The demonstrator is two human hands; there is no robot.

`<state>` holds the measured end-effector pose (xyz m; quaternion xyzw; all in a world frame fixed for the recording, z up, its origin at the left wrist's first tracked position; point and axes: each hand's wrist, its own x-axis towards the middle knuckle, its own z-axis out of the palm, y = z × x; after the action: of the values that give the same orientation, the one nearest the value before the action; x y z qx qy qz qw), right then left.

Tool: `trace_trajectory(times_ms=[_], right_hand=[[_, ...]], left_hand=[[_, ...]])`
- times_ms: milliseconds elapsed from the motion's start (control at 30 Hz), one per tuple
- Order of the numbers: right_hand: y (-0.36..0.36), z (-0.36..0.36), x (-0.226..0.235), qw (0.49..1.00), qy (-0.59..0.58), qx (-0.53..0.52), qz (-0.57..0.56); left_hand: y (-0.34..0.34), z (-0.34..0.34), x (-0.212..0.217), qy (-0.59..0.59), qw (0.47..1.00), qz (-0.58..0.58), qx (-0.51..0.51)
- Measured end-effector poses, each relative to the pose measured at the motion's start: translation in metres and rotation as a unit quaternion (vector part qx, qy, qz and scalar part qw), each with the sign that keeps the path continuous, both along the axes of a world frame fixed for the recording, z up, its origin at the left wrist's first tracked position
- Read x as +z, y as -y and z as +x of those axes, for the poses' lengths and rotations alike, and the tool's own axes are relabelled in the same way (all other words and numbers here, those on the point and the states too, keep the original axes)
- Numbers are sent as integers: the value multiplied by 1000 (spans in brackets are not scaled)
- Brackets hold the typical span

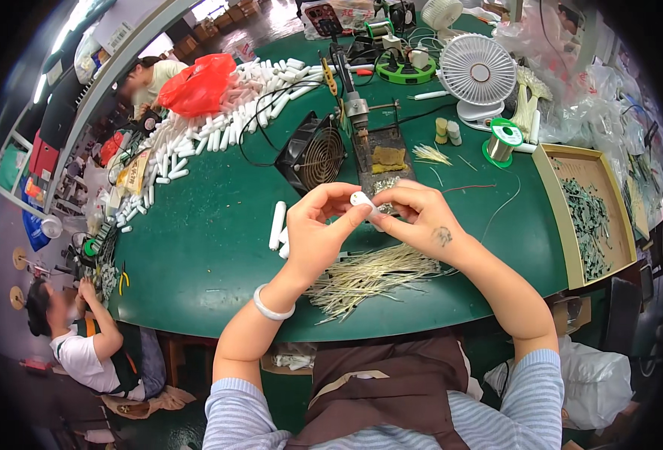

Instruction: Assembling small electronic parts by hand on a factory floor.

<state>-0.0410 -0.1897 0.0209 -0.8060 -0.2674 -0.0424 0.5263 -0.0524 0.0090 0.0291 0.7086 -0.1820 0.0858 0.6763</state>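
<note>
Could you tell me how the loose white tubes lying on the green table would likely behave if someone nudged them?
The white tubes look round and smooth, so they would probably roll across the green table. They seem small and hollow, so likely light. The one pinched between the left hand and right hand keeps its shape, suggesting stiffness.

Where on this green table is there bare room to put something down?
The widest bare stretch of green tabletop lies left of the left hand, below the heap of white plastic tubes. A smaller patch sits between the right hand and the shallow wooden tray. The back is crowded around the white desk fan.
</note>
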Motion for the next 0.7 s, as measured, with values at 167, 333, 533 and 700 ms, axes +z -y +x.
trace_trajectory(times_ms=[167, 333, 533, 700], right_hand=[[-10, -7, 0, 998, -27, -6, 51], [-3, 7, -8, 992, -94, -47, 65], [-8, 2, -12, 995, -96, -15, -16], [-8, 1, -15, 996, -78, -1, -42]], left_hand=[[0, 0, 0, -47, 998, -45, -14], [-36, 15, 5, -102, 980, 165, -49], [-53, 13, -12, -28, 890, 427, -155], [-51, 11, -23, -33, 886, 438, -152]])
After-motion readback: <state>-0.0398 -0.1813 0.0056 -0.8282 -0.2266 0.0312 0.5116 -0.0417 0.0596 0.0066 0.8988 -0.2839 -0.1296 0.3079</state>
